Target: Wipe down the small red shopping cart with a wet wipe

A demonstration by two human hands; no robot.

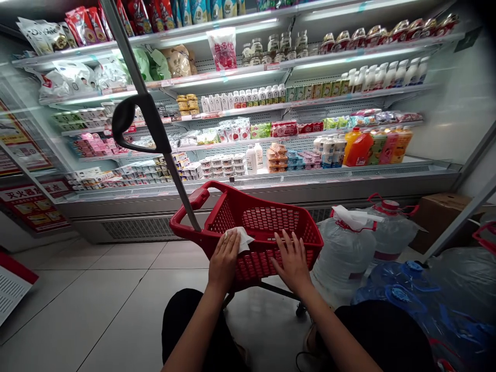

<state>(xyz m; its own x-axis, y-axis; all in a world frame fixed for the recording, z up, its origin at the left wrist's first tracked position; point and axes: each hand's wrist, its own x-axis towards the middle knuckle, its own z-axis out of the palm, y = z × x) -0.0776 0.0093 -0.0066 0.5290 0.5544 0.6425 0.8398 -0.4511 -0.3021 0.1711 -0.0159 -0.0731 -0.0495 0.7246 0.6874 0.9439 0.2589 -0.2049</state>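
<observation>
A small red plastic shopping cart with perforated sides stands in front of me. At its near side my left hand holds a white tissue under its fingers, pressed to the upper rim. My right hand is spread open against the same side, farther to the right, with nothing in it. A grey pole with a black loop handle rises from the left end of the cart. The inside of the basket is partly hidden by its near wall.
A refrigerated display case with stocked shelves runs behind the cart. To the right stand large clear water jugs, blue-capped bottles and a cardboard box. Tiled floor extends to the left.
</observation>
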